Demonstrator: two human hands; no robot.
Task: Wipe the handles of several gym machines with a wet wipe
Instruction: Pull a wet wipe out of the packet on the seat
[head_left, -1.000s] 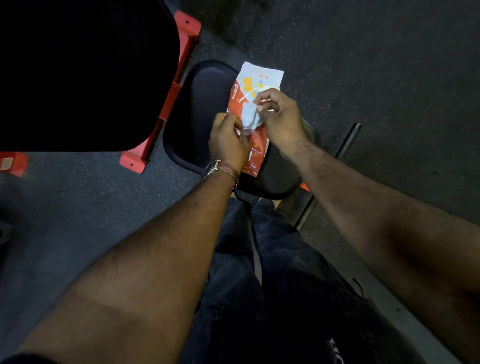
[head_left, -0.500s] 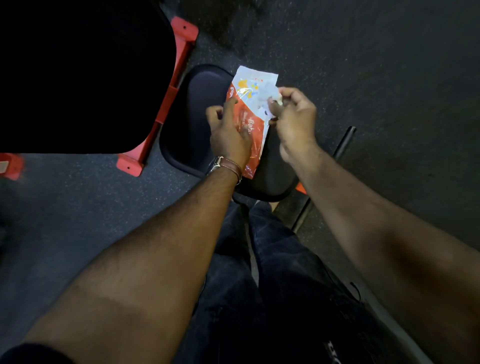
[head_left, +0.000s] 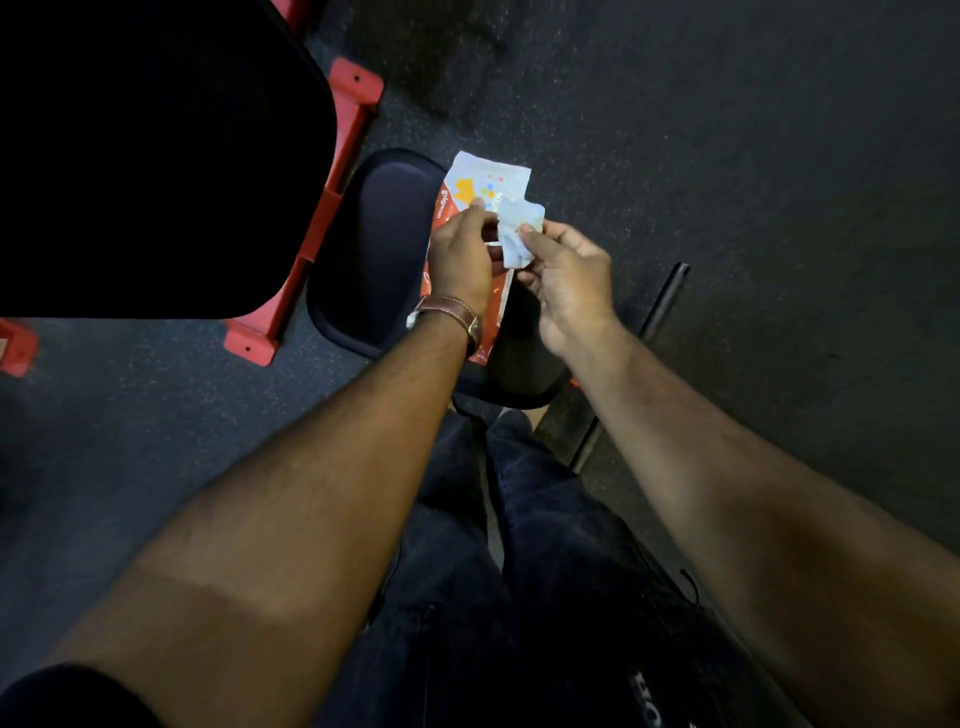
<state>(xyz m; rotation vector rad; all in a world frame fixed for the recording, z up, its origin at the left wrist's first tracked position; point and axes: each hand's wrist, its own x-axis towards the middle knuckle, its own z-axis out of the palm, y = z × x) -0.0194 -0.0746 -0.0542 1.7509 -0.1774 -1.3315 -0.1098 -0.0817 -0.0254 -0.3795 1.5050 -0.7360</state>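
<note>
An orange and white wet-wipe pack (head_left: 480, 179) lies on a black padded seat (head_left: 384, 244) below me. A crumpled white wet wipe (head_left: 517, 228) sticks up from the pack. My right hand (head_left: 566, 275) pinches the wipe between thumb and fingers. My left hand (head_left: 460, 254), with a brown watch strap at the wrist, has its fingers curled at the pack and the wipe's left edge; I cannot tell which of the two it grips. The lower half of the pack is hidden under my left hand and wrist.
A large black pad (head_left: 145, 156) fills the upper left, with a red machine frame (head_left: 332, 171) along its edge. A thin dark bar (head_left: 660, 306) lies on the speckled rubber floor (head_left: 727, 156) to the right. My dark trousers (head_left: 493, 571) are below.
My right hand has drawn the white wipe further out of the pack, toward the right. My left hand has shifted up onto the pack beside the wipe.
</note>
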